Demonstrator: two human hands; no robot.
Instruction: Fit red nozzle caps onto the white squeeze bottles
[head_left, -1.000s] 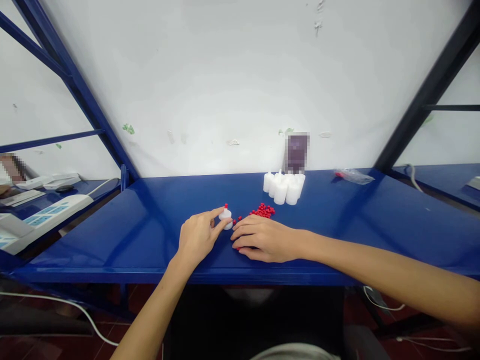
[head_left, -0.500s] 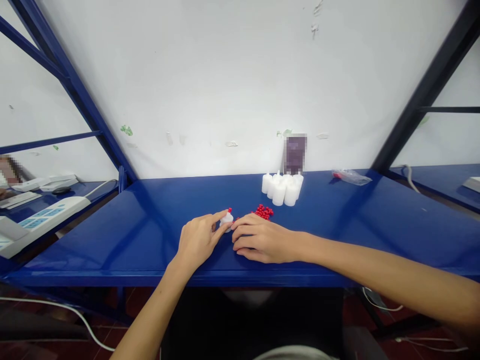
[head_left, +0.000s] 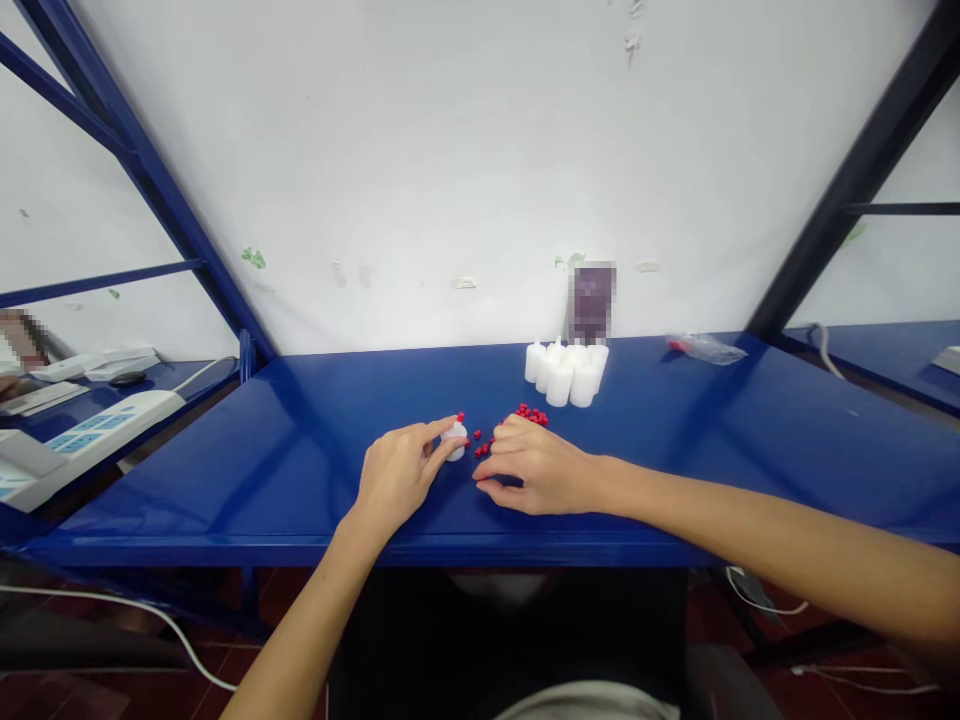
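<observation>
A small white bottle (head_left: pixel 454 450) with a red cap (head_left: pixel 460 417) on its narrow tip is held between the thumb and fingers of my left hand (head_left: pixel 397 470). To the right of it, my right hand (head_left: pixel 536 468) hovers low over the blue table, its fingers loosely bent and apart. Its index finger reaches to a scatter of small red caps (head_left: pixel 480 451), and the hand covers part of them. I see no cap in its grip, though the thumb is hidden. More red caps (head_left: pixel 534 413) lie in a pile just beyond this hand.
Several white bottles (head_left: pixel 559 383) stand grouped at the back of the blue table (head_left: pixel 337 400). A clear plastic bag (head_left: pixel 709 348) with something red lies at the back right. A white power strip (head_left: pixel 105 430) is at the left, beside the blue frame post (head_left: pixel 172 220).
My right hand has drawn back from the bottle, slightly rightward, its index finger now over the red caps. Loose caps beside the bottle are uncovered. My left hand keeps the bottle in place.
</observation>
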